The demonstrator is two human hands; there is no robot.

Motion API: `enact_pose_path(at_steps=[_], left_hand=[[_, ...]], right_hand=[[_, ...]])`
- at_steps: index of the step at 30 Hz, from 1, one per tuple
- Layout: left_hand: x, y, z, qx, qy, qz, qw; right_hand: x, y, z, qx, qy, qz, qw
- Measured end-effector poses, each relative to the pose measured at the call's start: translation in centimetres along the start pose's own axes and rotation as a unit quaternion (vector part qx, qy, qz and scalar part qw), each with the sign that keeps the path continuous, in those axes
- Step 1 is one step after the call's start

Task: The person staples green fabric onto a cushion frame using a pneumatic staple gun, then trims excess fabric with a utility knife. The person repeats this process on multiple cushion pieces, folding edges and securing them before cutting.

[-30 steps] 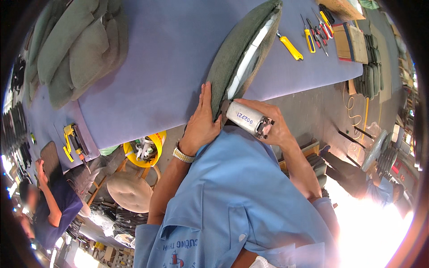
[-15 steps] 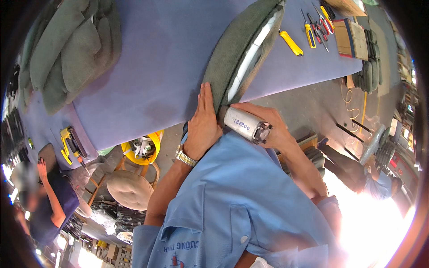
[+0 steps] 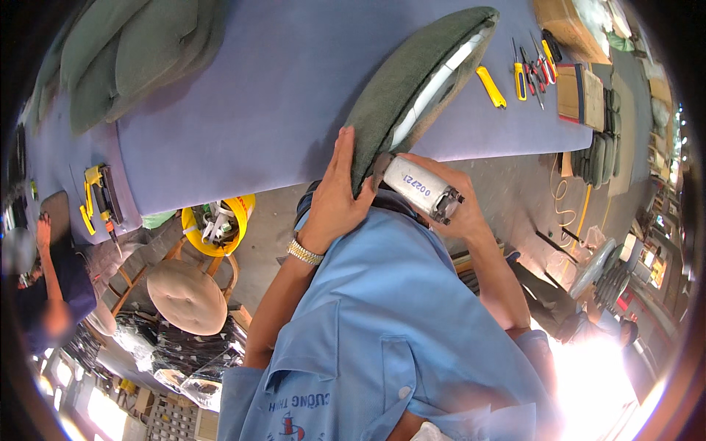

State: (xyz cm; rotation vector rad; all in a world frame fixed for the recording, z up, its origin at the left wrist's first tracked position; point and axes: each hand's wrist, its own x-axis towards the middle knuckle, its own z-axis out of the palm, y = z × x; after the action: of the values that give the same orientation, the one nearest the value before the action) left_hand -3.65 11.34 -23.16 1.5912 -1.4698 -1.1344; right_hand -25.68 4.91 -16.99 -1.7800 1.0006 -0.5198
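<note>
The left hand (image 3: 334,195) lies flat against the grey-green fabric cushion (image 3: 412,81) at the purple-covered tabletop's (image 3: 257,110) near edge, while the right hand (image 3: 448,202) grips a white cylindrical power tool (image 3: 421,188) at its lower corner, whose white inside shows along the unclosed edge.

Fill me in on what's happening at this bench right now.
A person in a blue shirt works on a grey-green cushion that lies on the purple-covered table. The left hand presses flat on the cushion's near end, while the right hand grips a white cylindrical power tool against that same end. Yellow-handled hand tools lie beyond, untouched.
</note>
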Motion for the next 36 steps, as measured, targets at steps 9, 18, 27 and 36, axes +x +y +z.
enact_pose_path(at_steps=[9, 18, 27, 36], left_hand=[[-0.1, 0.8, 0.8, 0.112, 0.002, 0.024, 0.993], [0.4, 1.2, 0.2, 0.125, 0.014, 0.047, 0.991], [0.0, 0.8, 0.6, 0.109, -0.005, 0.028, 0.994], [0.0, 0.2, 1.0, 0.072, 0.022, 0.008, 0.997]], right_hand=[[-0.7, 0.4, -0.2, 0.000, -0.017, 0.013, 1.000], [-1.1, 1.9, 0.7, 0.049, -0.003, 0.008, 0.999], [0.6, -0.6, -0.2, 0.021, -0.061, 0.059, 0.996], [0.0, -1.1, 0.6, -0.032, -0.049, 0.046, 0.997]])
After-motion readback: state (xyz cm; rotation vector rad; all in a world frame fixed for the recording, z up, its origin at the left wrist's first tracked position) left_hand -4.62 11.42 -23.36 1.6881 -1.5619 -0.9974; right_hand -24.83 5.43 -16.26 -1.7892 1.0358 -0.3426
